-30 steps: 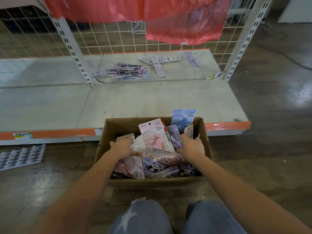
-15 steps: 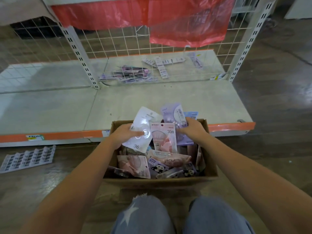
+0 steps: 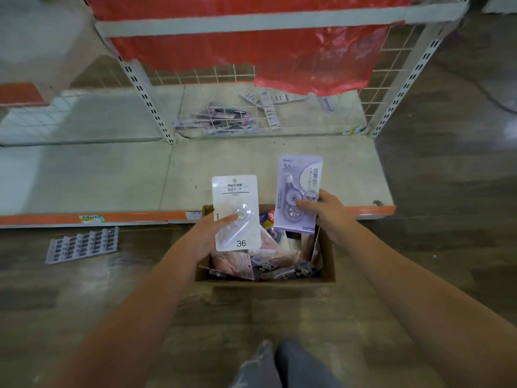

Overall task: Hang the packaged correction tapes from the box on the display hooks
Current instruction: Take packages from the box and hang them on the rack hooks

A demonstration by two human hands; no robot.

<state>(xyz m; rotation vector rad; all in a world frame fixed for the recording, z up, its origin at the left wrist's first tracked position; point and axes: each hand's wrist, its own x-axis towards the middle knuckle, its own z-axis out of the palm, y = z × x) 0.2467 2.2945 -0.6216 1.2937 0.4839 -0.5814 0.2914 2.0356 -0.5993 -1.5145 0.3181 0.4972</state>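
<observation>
Both hands have come up out of the brown cardboard box (image 3: 327,264) since a second ago, each with a pack lifted above the box's far rim.

Head view: left hand (image 3: 208,236) pinches the white carded correction tape pack marked 36 (image 3: 236,212), thumb across the clear blister, pack upright. Right hand (image 3: 326,212) grips the lilac carded correction tape pack (image 3: 298,191) by its lower right edge, upright, tilted slightly. Packs sit side by side, narrow gap, not touching.

More pink and panda-print packs (image 3: 263,266) lie heaped in the box, which stands on the wood-pattern floor (image 3: 84,298) against the orange shelf edge (image 3: 369,211). Grey bottom shelf (image 3: 112,175) is bare in front of the wire mesh back panel (image 3: 201,77), open room above it. Red plastic sheet (image 3: 251,40) hangs over the upper mesh. Display hooks can't be made out.
</observation>
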